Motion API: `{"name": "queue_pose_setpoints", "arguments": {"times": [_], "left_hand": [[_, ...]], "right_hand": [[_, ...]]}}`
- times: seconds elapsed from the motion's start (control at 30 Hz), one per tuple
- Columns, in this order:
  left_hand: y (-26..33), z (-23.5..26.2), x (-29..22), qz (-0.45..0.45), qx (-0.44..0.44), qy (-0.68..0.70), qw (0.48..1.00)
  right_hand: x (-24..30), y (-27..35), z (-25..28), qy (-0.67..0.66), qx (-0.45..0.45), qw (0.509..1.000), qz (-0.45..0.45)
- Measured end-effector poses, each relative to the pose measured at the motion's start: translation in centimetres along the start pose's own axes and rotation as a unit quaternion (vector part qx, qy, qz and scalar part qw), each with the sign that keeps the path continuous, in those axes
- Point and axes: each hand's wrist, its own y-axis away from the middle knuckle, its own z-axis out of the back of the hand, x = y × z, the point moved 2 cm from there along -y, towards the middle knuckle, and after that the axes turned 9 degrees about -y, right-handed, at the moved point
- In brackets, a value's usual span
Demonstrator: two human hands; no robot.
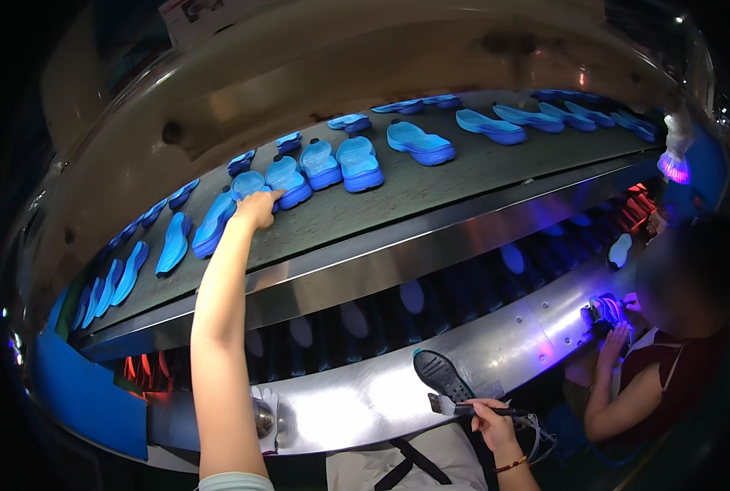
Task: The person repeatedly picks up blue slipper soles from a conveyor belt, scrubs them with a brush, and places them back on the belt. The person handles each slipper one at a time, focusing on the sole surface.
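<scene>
The left hand (259, 208) reaches far, fingers together on a blue sole (249, 185); better to lift it straight; the right hand (488, 416) is clamped on a brush (445, 404) near the black sole (441, 375).

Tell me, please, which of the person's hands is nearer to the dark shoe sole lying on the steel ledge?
The right hand. It holds a brush just beside the dark shoe sole. The left hand is far off, stretched up to the blue soles on the upper belt.
</scene>
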Motion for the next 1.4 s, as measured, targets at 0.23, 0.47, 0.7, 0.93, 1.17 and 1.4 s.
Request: {"name": "queue_pose_setpoints", "arguments": {"times": [0.23,0.47,0.7,0.93,1.17,1.4], "left_hand": [[-4.6,1.0,-7.3,-0.079,-0.026,0.04,0.996],[-6.3,4.5,-17.3,-0.138,-0.075,0.122,0.98],[-1.1,3.6,-9.8,-0.186,-0.299,0.163,0.922],[8.4,-4.6,6.2,0.174,-0.191,-0.055,0.964],[11.9,-4.7,9.1,0.236,-0.199,-0.098,0.946],[15.3,-2.5,6.6,0.115,-0.435,0.276,0.849]], "right_hand": [[-0.4,-0.7,2.5,-0.017,-0.022,1.0,0.01],[0.1,-2.0,-1.6,-0.01,0.028,0.999,0.021],[-0.6,-2.9,-1.7,0.002,0.014,0.999,0.035],[-1.8,-1.4,0.1,0.012,-0.023,0.999,0.036],[-2.2,-2.7,-5.3,-0.003,0.052,0.998,0.016],[-2.9,-2.1,-4.5,-0.009,0.042,0.999,0.008]]}}
